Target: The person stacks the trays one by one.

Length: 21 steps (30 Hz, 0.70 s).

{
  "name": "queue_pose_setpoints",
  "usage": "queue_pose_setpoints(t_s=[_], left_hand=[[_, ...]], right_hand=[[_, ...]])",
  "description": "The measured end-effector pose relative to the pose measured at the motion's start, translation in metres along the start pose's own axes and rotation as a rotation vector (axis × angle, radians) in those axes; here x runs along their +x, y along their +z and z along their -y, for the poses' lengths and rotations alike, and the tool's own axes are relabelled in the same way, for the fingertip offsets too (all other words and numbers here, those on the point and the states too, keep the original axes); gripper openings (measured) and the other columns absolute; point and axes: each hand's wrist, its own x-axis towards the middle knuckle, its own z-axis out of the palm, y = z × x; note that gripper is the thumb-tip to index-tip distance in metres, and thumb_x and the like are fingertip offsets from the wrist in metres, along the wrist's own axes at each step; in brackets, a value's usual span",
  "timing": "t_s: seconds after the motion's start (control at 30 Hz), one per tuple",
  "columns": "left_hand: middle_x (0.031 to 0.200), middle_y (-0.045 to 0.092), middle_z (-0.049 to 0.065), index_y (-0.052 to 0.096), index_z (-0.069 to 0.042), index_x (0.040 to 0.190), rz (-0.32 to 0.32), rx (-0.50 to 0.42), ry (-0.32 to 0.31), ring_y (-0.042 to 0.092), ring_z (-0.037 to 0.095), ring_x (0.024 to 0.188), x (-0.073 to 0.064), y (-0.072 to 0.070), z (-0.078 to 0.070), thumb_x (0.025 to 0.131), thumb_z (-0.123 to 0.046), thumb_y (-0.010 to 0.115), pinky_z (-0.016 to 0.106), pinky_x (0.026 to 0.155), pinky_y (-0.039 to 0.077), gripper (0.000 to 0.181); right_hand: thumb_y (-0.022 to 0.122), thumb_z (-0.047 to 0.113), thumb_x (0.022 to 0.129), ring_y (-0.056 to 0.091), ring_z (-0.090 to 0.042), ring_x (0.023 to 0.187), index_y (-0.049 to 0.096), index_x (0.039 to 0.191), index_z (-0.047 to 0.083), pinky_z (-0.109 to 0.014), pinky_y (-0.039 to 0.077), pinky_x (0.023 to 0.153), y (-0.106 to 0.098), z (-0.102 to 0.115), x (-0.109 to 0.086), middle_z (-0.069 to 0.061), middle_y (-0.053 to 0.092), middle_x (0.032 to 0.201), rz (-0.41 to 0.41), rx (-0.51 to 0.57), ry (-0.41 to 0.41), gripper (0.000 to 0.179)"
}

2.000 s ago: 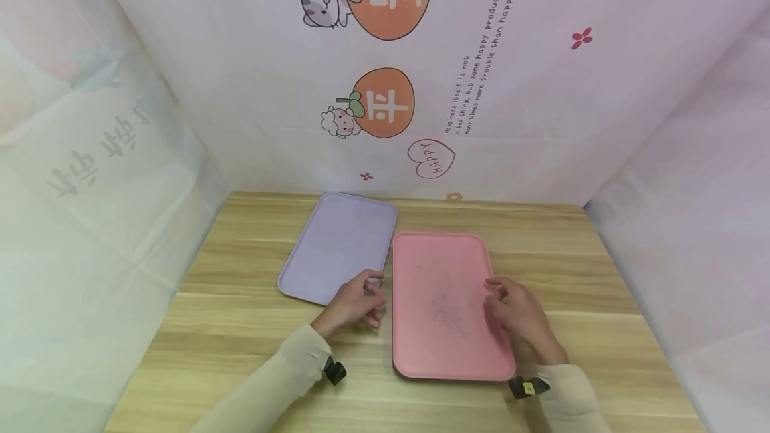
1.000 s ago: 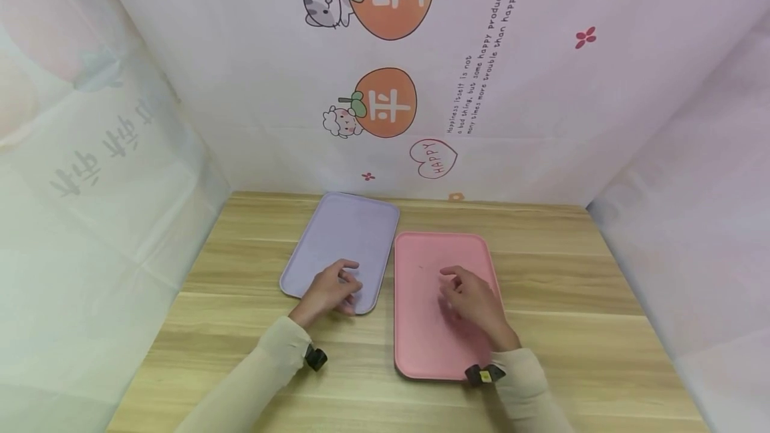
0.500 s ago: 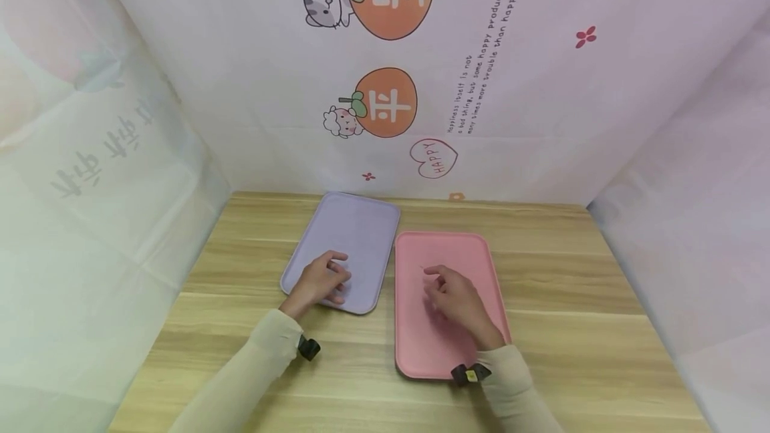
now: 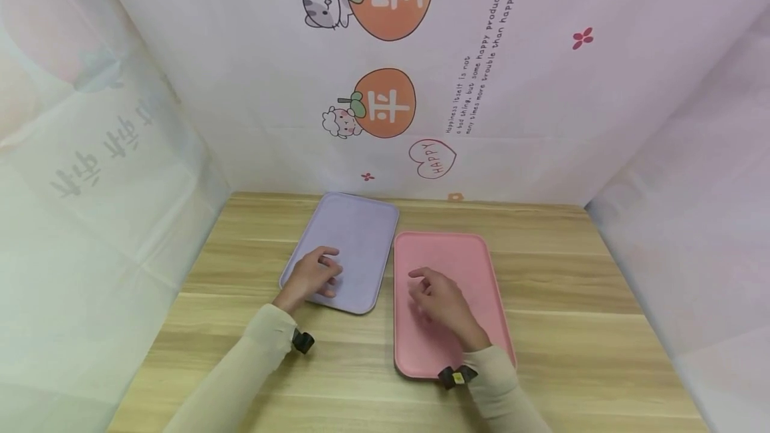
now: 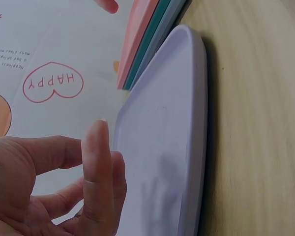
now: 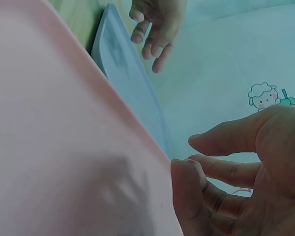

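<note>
My left hand [image 4: 311, 274] hovers over the near left part of a lavender tray [image 4: 361, 232], fingers loosely bent, holding nothing. Its shadow falls on the tray in the left wrist view. My right hand [image 4: 442, 299] hangs above a pink tray [image 4: 445, 252], also with loosely bent fingers and nothing in them. Seen from the left wrist, the pink tray [image 5: 133, 44] lies on top of a teal tray [image 5: 148, 42] and a grey-blue tray [image 5: 162, 34]. From above, these lower trays are almost wholly hidden.
Both trays rest on a wood-grain table [image 4: 553, 272], the lavender one turned slightly and farther back. A printed white cloth [image 4: 511, 166] rises behind the table's far edge. Pale cloth also hangs at the left and right sides.
My right hand has moved left from the pink tray's right edge to above its middle. My left hand has moved left and slightly away from me, over the lavender tray. The trays stay put.
</note>
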Motion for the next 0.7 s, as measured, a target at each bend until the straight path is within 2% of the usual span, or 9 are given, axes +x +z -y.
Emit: queue_pose_setpoints(t_s=[0.23,0.47,0.7], left_hand=[[0.123,0.065,0.018,0.059,-0.001,0.149,-0.013,-0.015,-0.006,0.076,0.029,0.09,0.002,-0.003,-0.001,0.102,-0.01,0.069,0.034,0.061,0.068,0.049],[0.124,0.065,0.019,0.059,0.0,0.15,-0.029,0.003,0.004,0.076,0.029,0.093,0.004,-0.005,-0.001,0.103,-0.009,0.068,0.034,0.062,0.068,0.049],[0.129,0.064,0.022,0.057,0.0,0.151,-0.042,0.005,-0.006,0.075,0.028,0.093,0.005,-0.015,-0.002,0.104,-0.01,0.066,0.032,0.062,0.068,0.049]], right_hand=[[0.071,0.003,0.1,0.058,-0.013,0.052,0.071,0.134,0.002,-0.028,0.054,0.047,0.007,0.007,-0.002,-0.004,0.066,0.084,0.009,-0.021,-0.016,0.035],[0.067,0.001,0.099,0.058,-0.013,0.049,0.07,0.136,0.0,-0.028,0.053,0.047,0.014,0.013,0.0,-0.004,0.065,0.083,0.045,-0.028,-0.05,0.037],[0.066,0.001,0.101,0.06,-0.014,0.049,0.069,0.136,-0.003,-0.027,0.054,0.046,0.02,0.016,0.003,-0.005,0.067,0.085,0.063,-0.008,-0.057,0.035]])
